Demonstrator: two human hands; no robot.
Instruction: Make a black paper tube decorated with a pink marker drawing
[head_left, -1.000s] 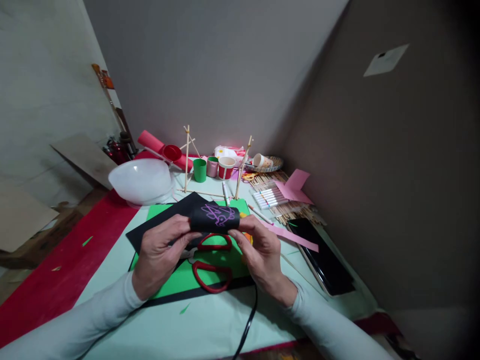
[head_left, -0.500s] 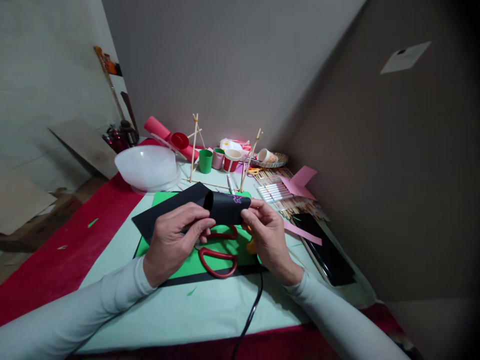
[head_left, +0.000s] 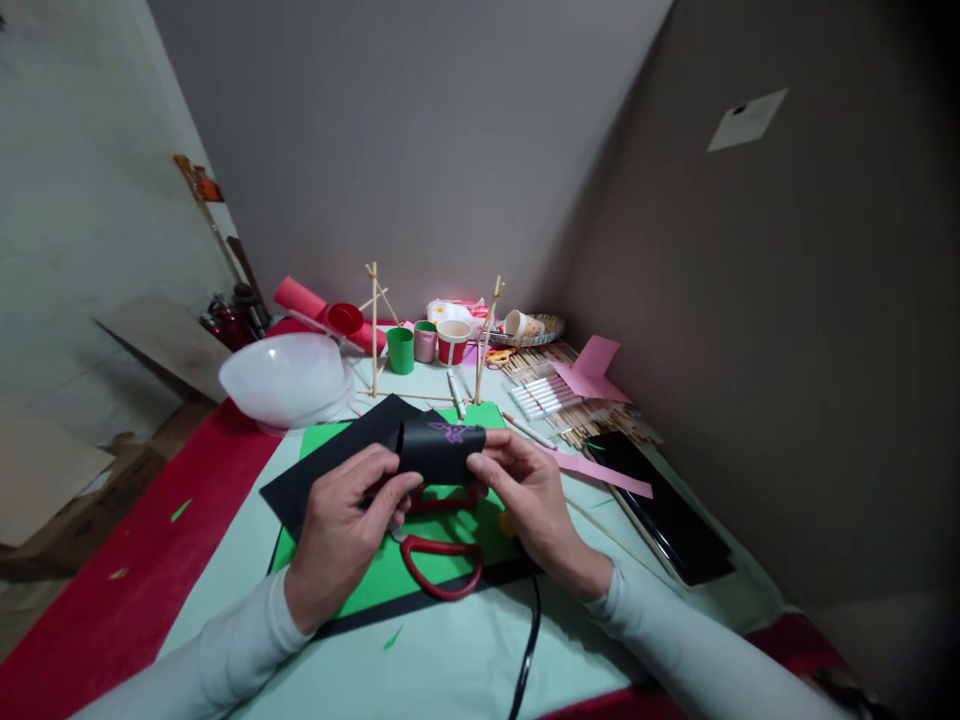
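Note:
Between my hands is a curled piece of black paper (head_left: 441, 458) with a purple drawing on its upper side. My left hand (head_left: 349, 515) pinches its left end, fingers closed. At the right end, my right hand (head_left: 529, 490) grips it with the thumb in front and the fingers behind. Below lies a pair of scissors with red handles (head_left: 442, 570), its blades hidden by my left hand. It rests on a green sheet (head_left: 375, 585). A flat black sheet (head_left: 330, 465) sits behind my left hand.
Stick frames (head_left: 375, 330) stand at the back around a green cup (head_left: 400, 350) and other cups. A translucent bowl (head_left: 281, 380) is at left. White markers (head_left: 544, 395), pink paper (head_left: 592, 370) and a black phone-like slab (head_left: 660, 510) lie at right. A black cable (head_left: 529, 650) runs off the front.
The view has tilted up and shifted slightly, so the scene sits lower. The curled black paper has turned a little, and its open left end shows less. Both hands keep their hold.

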